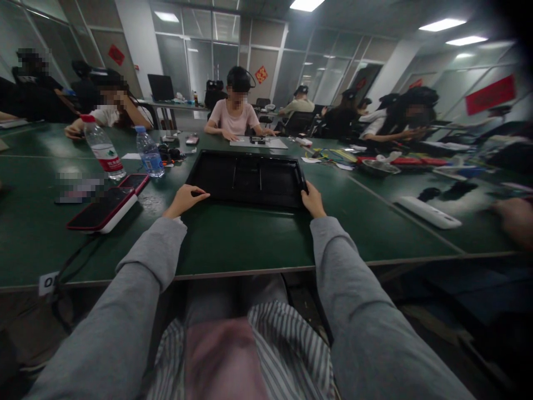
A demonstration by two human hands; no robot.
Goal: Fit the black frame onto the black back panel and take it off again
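Note:
A black plastic tray (250, 161) with several compartments lies flat on the green table (233, 239) in front of me. My left hand (185, 199) rests at the tray's near left corner, fingers stretched along its edge. My right hand (312, 200) grips the tray's near right corner, thumb on the rim. Both arms wear grey sleeves.
Two phones with red edges (106, 208) lie to the left, with two water bottles (102, 147) behind them. A white bar (428, 212) lies to the right. Several people sit at the far side and neighbouring tables with papers and small parts.

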